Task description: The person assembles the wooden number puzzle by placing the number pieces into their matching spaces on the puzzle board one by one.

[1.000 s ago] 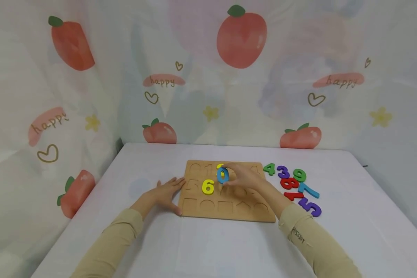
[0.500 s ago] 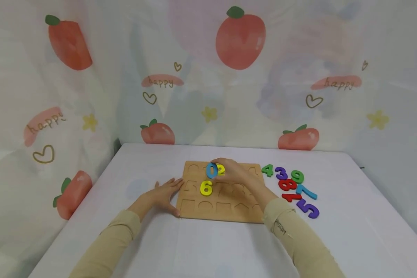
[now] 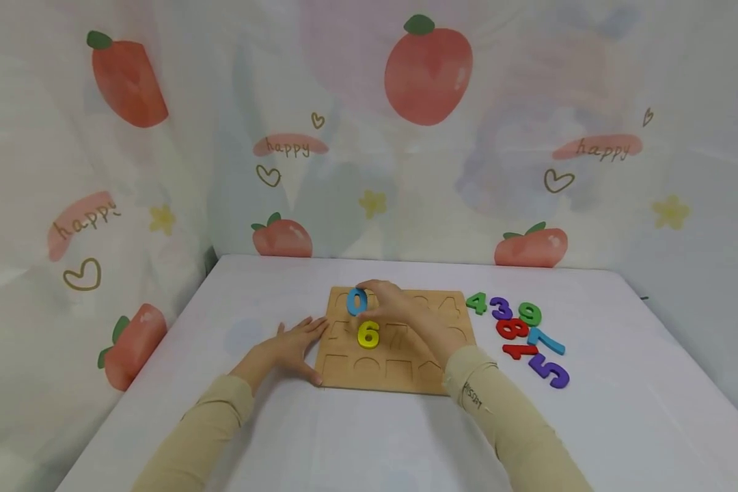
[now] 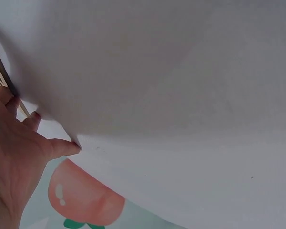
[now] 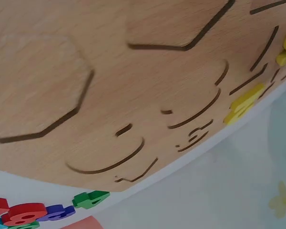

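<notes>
Between thumb and fingers my right hand (image 3: 389, 302) pinches a blue number 0 (image 3: 351, 303) over the upper left recess of the wooden puzzle board (image 3: 344, 372). A yellow number 6 (image 3: 368, 335) lies on the board just below that hand. In the head view the right hand hides the yellow number 2; the right wrist view shows the yellow 2 (image 5: 244, 104) in the far row. My left hand (image 3: 292, 347) rests at the board's left edge with fingers spread. In the left wrist view, the left hand (image 4: 19, 143) has its fingertips along that edge.
Right of the board lie loose numbers: a green 4 (image 3: 476, 303), purple 3 (image 3: 501, 308), green 9 (image 3: 529, 313), red 8 (image 3: 512, 329), blue 7 (image 3: 546, 341), red 1 (image 3: 519, 351) and purple 5 (image 3: 550, 370). A printed cloth (image 3: 357, 82) stands behind the white table (image 3: 344, 444).
My right hand has carried the blue 0 left across the board, from over the yellow 2 to the upper left corner. The left hand has stayed at the board's edge.
</notes>
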The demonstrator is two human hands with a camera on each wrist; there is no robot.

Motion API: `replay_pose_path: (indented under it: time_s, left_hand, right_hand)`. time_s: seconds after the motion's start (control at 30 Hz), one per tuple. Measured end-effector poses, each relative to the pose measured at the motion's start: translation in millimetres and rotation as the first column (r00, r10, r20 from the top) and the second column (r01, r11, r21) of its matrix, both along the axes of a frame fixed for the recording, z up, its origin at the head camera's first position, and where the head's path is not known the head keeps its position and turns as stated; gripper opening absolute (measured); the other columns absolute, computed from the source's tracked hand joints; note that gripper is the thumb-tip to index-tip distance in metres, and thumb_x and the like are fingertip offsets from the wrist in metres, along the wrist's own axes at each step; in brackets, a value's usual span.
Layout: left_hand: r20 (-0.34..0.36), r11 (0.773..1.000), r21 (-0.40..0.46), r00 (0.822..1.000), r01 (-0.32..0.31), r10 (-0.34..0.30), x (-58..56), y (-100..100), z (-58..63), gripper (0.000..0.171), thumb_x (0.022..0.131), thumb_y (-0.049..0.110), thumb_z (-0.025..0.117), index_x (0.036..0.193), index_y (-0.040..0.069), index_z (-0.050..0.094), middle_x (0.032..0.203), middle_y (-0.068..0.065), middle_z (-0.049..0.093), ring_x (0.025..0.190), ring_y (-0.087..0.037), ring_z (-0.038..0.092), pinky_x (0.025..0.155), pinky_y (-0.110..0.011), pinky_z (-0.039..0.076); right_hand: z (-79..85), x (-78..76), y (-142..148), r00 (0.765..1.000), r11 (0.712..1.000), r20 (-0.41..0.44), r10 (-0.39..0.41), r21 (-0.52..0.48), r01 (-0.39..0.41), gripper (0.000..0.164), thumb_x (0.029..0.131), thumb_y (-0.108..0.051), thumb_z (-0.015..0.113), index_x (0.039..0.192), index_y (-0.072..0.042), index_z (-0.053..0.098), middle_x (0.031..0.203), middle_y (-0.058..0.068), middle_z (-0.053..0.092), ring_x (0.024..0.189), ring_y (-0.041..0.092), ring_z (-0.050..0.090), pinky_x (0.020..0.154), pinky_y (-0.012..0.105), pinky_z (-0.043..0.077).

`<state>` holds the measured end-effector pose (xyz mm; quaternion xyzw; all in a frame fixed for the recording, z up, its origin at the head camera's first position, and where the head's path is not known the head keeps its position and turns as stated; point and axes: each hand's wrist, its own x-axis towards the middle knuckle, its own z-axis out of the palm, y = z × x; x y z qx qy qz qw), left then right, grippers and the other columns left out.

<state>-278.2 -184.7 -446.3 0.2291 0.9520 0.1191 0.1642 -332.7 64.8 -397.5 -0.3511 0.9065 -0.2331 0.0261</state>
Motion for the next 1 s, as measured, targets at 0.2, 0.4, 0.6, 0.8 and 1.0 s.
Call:
replay_pose_path:
  time_s: [0.2,0.4,0.6,0.8,1.0]
  left_hand:
    - [0.007,1.0,-0.015,1.0,0.0,0.0,2.0,-1,-0.2,0.119,0.062,0.061,0.078,0.152,0.014,0.015,0.16,-0.001,0.011,0.147,-0.032,0.006,0.103,-0.075,0.005]
    - [0.012,1.0,0.012,1.0,-0.005,0.005,2.4,3,2.5,0.119,0.063,0.06,0.077,0.152,0.013,0.015,0.16,-0.001,0.01,0.147,-0.032,0.005,0.104,-0.075,0.004]
    - [0.031,1.0,-0.024,0.999,-0.018,0.019,3.5,4,8.0,0.118,0.064,0.058,0.078,0.153,0.014,0.013,0.16,-0.001,0.008,0.147,-0.032,0.004,0.104,-0.075,0.005]
    - [0.041,1.0,-0.017,0.999,-0.006,0.007,5.1,6,10.7,0.118,0.065,0.057,0.078,0.152,0.012,0.013,0.161,-0.002,0.007,0.147,-0.033,0.003,0.104,-0.075,0.005]
    - [0.04,1.0,-0.019,0.999,-0.002,0.003,4.2,4,6.4,0.118,0.064,0.059,0.078,0.152,0.012,0.014,0.161,-0.002,0.008,0.147,-0.032,0.003,0.104,-0.075,0.005]
  right_hand:
    - [-6.4,-7.1,-18,0.999,1.0,0.034,0.017,0.018,-0.018,0.061,0.084,-0.023,0.072,0.133,0.004,0.047,0.135,0.019,0.053,0.128,0.034,0.048,0.107,0.044,0.039]
    - [-14.0,-19.2,-19,0.999,1.0,0.036,-0.011,0.028,0.01,0.06,0.084,-0.022,0.072,0.132,0.005,0.048,0.133,0.02,0.054,0.126,0.034,0.049,0.105,0.044,0.04]
    - [-19.9,-29.6,-21,0.99,0.999,0.135,-0.031,0.026,0.027,0.063,0.086,-0.024,0.07,0.136,0.003,0.045,0.137,0.019,0.051,0.129,0.033,0.046,0.107,0.043,0.039]
    - [-27.4,-34.6,-22,0.98,0.996,0.177,-0.088,0.03,0.084,0.063,0.085,-0.028,0.07,0.137,-0.003,0.045,0.134,0.015,0.054,0.12,0.027,0.053,0.102,0.04,0.043]
    - [-25.4,-38.9,-29,0.982,0.997,0.172,-0.081,0.032,0.076,0.059,0.086,-0.025,0.07,0.134,0.0,0.047,0.132,0.017,0.055,0.12,0.029,0.053,0.104,0.04,0.042]
